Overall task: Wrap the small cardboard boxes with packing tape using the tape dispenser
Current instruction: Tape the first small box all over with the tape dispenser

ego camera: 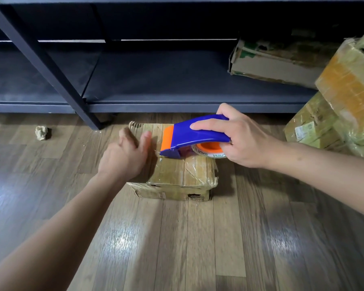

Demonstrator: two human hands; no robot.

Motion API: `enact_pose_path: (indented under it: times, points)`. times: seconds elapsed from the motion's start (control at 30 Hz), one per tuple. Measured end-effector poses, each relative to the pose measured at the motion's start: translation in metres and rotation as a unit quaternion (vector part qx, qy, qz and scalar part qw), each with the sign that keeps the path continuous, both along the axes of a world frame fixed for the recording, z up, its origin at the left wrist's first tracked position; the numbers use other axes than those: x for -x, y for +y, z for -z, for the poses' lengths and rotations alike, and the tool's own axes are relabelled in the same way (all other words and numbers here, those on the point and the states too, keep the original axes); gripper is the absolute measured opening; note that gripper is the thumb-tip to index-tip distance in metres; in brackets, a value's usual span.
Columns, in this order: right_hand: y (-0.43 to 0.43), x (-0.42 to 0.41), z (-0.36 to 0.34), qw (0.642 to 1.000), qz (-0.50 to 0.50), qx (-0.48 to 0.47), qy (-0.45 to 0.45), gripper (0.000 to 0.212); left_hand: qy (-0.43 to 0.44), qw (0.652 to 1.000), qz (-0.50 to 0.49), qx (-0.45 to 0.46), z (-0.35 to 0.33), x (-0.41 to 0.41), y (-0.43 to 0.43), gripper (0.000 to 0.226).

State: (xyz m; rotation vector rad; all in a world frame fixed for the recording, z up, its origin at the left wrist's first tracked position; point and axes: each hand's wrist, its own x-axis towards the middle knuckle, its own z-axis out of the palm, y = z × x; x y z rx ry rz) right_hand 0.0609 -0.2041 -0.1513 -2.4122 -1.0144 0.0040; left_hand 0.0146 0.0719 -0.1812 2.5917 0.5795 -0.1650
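View from above of a person's two bare arms reaching down to a small cardboard box [183, 173] that sits on a wooden floor [177, 238], just in front of a dark metal shelf [156, 80]. The box is worn, with torn corners, and shiny clear tape already covers part of its top.

The left hand [124, 156] rests on the top left part of the box, its fingers [144, 139] stretched out and slightly blurred. The right hand [235, 139] holds a blue and orange tape dispenser [189, 133], with its fingers [206, 124] curled round the blue handle. The dispenser's front end touches the top of the box, and its white tape roll [210, 153] hangs over the box's far right corner.

A crumpled wad of paper [42, 132] lies on the floor to the left, well apart from the box. A battered carton [271, 61] lies on the lower shelf at right, and a pile of taped boxes [340, 97] stands at the right edge.
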Motion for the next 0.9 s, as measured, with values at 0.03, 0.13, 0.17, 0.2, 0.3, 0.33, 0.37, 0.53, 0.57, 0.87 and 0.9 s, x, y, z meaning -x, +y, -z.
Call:
enact_pose_path:
  times: [0.03,0.13,0.17,0.2,0.3,0.33,0.37,0.53,0.57,0.87,0.9]
  points:
    - [0.001,-0.001,0.000,1.000,-0.002,0.000,-0.001,0.053,0.007,1.000,0.018,0.008,0.002,-0.001,-0.003,0.086]
    - [0.002,-0.001,-0.001,1.000,-0.010,0.004,-0.002,0.054,0.005,0.997,0.079,-0.003,0.005,-0.001,-0.002,0.088]
    - [0.001,-0.001,-0.002,1.000,-0.014,0.008,-0.002,0.055,0.008,0.995,0.094,-0.009,0.006,-0.001,0.000,0.085]
    - [0.001,-0.001,-0.003,1.000,-0.018,0.015,0.001,0.056,0.011,0.994,0.105,-0.016,0.006,-0.001,0.003,0.083]
    - [-0.002,-0.001,-0.011,0.999,-0.032,0.041,0.006,0.055,0.012,0.993,0.105,-0.043,0.005,0.000,0.002,0.077]
    - [-0.006,-0.001,-0.014,0.998,-0.036,0.050,-0.002,0.054,0.012,0.993,0.103,-0.051,0.004,-0.001,0.002,0.077]
    - [-0.013,-0.001,-0.016,0.998,-0.035,0.057,-0.007,0.053,0.014,0.993,0.105,-0.056,0.003,-0.002,0.002,0.077]
    - [-0.041,0.010,-0.012,0.999,0.012,0.035,0.013,0.054,0.040,0.991,0.110,-0.069,0.006,-0.001,0.002,0.080]
    - [-0.042,0.011,-0.010,0.999,0.012,0.036,0.012,0.054,0.043,0.990,0.106,-0.083,0.009,0.001,0.001,0.079]
    - [-0.038,0.015,-0.002,0.998,0.003,0.060,-0.018,0.066,-0.017,0.876,0.462,-0.135,0.008,0.019,-0.022,0.099]
    - [-0.038,0.014,-0.002,0.998,0.003,0.058,-0.022,0.067,-0.005,0.868,0.469,-0.164,0.010,0.021,-0.023,0.114]
